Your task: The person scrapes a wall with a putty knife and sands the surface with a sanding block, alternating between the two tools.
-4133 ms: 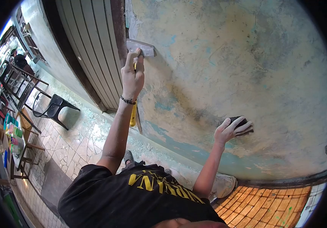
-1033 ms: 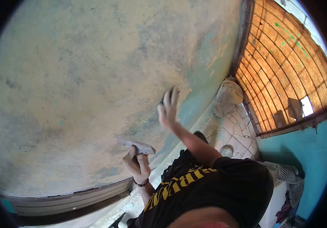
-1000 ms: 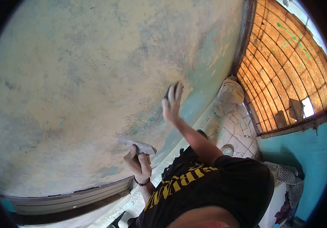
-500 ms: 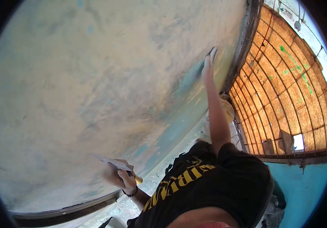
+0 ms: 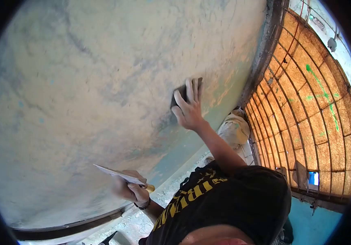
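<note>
My right hand (image 5: 189, 112) is pressed against the painted wall (image 5: 81, 110), fingers spread over a piece of dark sandpaper (image 5: 178, 96) that lies flat between palm and surface. Low on the left, my left hand (image 5: 136, 194) is closed around a putty knife (image 5: 120, 173) with a pale, wide blade and a yellow handle end. Its blade points left, near the wall; whether it touches cannot be told. The fingers of this hand are partly blurred. Patches of grey, cream and blue-green mark the wall around the sandpaper.
A metal grille (image 5: 297, 106) backed by orange-brown sheeting is at the right, beyond a dark wall edge (image 5: 261, 57). A pale sack (image 5: 234, 128) stands in the corner. Pale debris covers the floor (image 5: 132, 226). A turquoise wall (image 5: 314, 220) shows at lower right.
My right hand has slid with the sandpaper from the wall's right edge leftward and down, nearer my body. My left hand keeps the putty knife in almost the same place.
</note>
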